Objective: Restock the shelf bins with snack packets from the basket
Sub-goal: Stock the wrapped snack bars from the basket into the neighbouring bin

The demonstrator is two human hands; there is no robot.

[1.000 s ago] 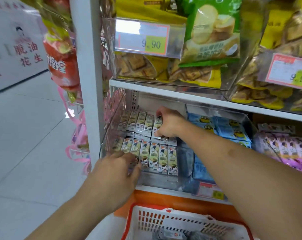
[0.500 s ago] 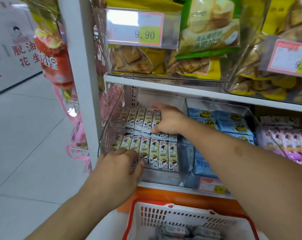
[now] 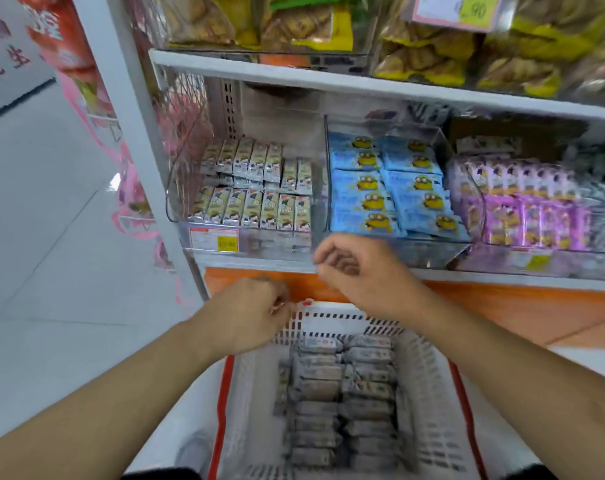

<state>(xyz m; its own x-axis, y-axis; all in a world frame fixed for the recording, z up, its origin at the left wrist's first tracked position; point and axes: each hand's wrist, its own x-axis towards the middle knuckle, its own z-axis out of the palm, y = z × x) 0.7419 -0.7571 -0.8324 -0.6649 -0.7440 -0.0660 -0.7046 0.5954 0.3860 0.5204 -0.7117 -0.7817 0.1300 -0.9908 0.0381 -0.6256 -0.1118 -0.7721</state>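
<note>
Bare fingers on both hands are loosely curled and hold nothing. The right hand (image 3: 358, 271) hangs in front of the shelf edge, just above the far rim of the basket (image 3: 429, 386). The left hand (image 3: 256, 315) is lower, by the basket's far left corner; it is too blurry to tell if it touches the rim.

Grey snack packets (image 3: 339, 400) lie right below both hands, stacked in two neat rows inside the white basket with red edges. Up above, the clear bin (image 3: 176, 199) on the left has pale packets (image 3: 252, 209) standing in rows, and its back right part looks less full. Next to it sit blue packets (image 3: 391, 188), then purple packets (image 3: 529, 209).

I think the next step is picking up more packets. It would go best to reach straight down, pinch a few together from the top of a row, and keep them side by side so they stand up tidy in the bin. Grabbing too many could let some slip.
</note>
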